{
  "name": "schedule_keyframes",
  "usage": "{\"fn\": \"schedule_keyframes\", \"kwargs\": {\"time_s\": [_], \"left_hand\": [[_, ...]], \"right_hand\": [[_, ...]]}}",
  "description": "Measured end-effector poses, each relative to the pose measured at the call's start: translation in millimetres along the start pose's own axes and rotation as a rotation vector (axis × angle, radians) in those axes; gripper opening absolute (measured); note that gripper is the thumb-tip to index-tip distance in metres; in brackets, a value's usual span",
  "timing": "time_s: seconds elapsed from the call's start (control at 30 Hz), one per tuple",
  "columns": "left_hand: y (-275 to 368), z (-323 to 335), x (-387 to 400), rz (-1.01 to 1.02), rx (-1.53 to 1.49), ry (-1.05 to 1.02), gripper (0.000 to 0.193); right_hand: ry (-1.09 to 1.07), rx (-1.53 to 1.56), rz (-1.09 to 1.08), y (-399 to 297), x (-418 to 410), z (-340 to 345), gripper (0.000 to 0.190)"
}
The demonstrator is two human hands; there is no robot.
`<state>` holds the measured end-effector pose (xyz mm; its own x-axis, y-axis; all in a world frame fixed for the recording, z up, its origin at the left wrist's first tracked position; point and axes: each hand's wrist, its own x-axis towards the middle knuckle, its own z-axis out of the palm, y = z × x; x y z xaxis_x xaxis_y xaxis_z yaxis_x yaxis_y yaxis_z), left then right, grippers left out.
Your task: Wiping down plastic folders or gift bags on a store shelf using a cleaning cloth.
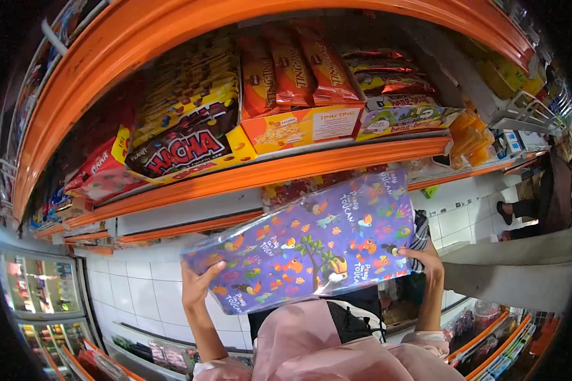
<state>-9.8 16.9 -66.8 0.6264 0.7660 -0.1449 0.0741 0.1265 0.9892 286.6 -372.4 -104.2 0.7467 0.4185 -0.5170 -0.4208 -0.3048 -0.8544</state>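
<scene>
A flat purple packet (pixel 286 257), glossy like clear plastic wrap and printed with toucans, other colourful birds and leaves, spans the space between my hands. My left hand (pixel 201 281) grips its left end, thumb on the upper face. At the right end my right hand (pixel 424 259) holds the edge, thumb on top and fingers hidden beneath. Dark checked fabric (pixel 420 228) shows beside the right hand; whether it is held or lies behind cannot be told. The packet is tilted in front of the shelf and partly covers its lower levels.
Orange-edged shelving (pixel 286 164) rises ahead, bearing a yellow box of chocolate snacks (pixel 186 152), an orange snack box (pixel 305 126) and a wafer box (pixel 410 116). A glass-door fridge (pixel 43 285) stands left. Another person's leg (pixel 519 209) appears right. Low shelves (pixel 500 338) lie behind me.
</scene>
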Motion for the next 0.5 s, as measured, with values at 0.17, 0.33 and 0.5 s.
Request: {"fn": "schedule_keyframes", "kwargs": {"time_s": [0.17,0.33,0.5], "left_hand": [[-1,-40,-12,0.077,0.06,-0.198,0.028],[32,-19,0,0.644,-0.287,-0.503,0.028],[27,-19,15,0.754,0.016,-0.441,0.01]], "right_hand": [[-0.104,-0.133,-0.175,-12,-5,-10,0.075],[0.242,-0.213,-0.109,10,6,-36,0.058],[-0.281,-0.117,-1.556,23,109,-95,0.012]]}}
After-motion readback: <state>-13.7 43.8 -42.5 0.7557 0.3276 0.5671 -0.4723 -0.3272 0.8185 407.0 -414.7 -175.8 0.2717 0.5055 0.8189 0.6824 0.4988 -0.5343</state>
